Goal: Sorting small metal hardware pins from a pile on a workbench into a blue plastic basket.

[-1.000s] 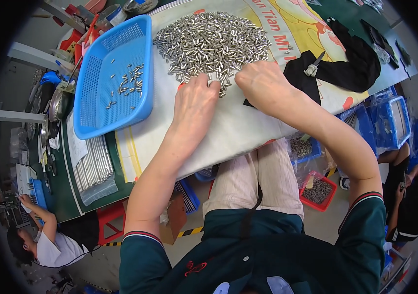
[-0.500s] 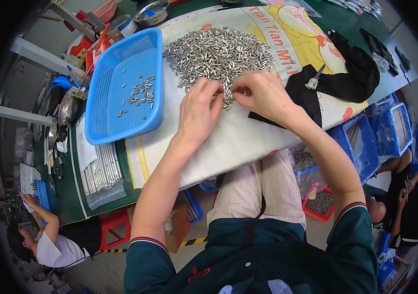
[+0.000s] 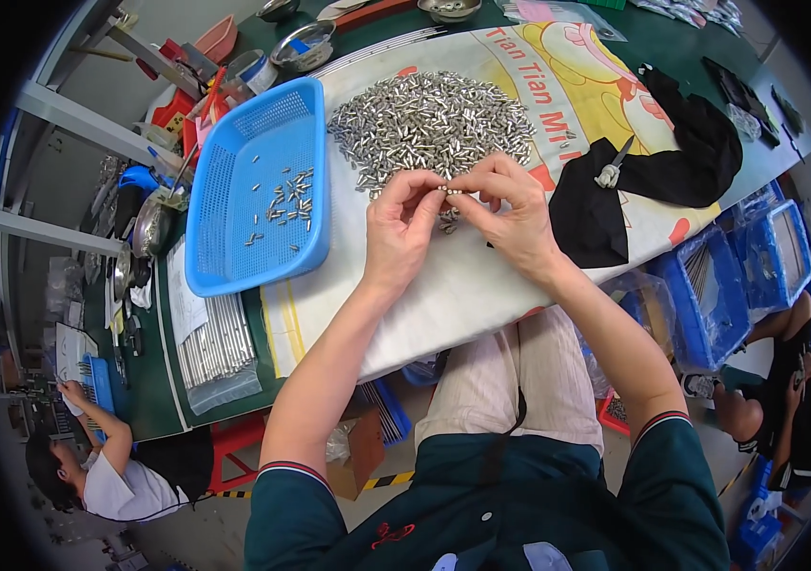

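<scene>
A pile of small silvery metal pins (image 3: 429, 124) lies heaped on a printed cloth (image 3: 424, 319) in front of me. At the pile's near edge my left hand (image 3: 398, 233) and my right hand (image 3: 517, 214) meet, fingertips almost touching. Both are closed in a pinch around a short row of metal pins (image 3: 450, 190), whose round ends show between the fingers and thumbs. A few loose pins lie just beneath my fingertips, partly hidden by them. Left of the pile, a blue mesh basket (image 3: 229, 205) holds scattered pins of the same kind.
A black cloth (image 3: 705, 143) lies at the right, with a small wrapped-handle blade (image 3: 615, 164) on it. Bagged metal rods (image 3: 215, 347) rest left of the printed cloth. Blue crates (image 3: 705, 300) stand below the table at right. Other people sit at far left and right.
My hands have lifted slightly off the pile's near edge and come together. A row of pins now shows between the fingertips. The whole view has shifted slightly.
</scene>
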The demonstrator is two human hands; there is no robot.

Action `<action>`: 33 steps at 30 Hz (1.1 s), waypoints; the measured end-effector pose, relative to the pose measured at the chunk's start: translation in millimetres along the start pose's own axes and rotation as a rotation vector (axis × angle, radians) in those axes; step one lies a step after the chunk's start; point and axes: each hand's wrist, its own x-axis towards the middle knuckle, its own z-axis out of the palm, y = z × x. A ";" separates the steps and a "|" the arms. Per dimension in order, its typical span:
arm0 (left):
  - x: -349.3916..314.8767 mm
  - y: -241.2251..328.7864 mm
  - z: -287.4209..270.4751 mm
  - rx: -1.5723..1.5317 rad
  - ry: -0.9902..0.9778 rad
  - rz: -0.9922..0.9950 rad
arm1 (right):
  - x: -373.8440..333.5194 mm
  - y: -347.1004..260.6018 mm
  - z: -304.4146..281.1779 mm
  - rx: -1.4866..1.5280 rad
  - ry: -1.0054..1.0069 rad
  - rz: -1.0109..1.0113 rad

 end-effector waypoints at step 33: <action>-1.3 7.0 0.0 -0.203 -0.001 -0.382 | 2.4 8.1 -6.2 0.228 -0.248 0.520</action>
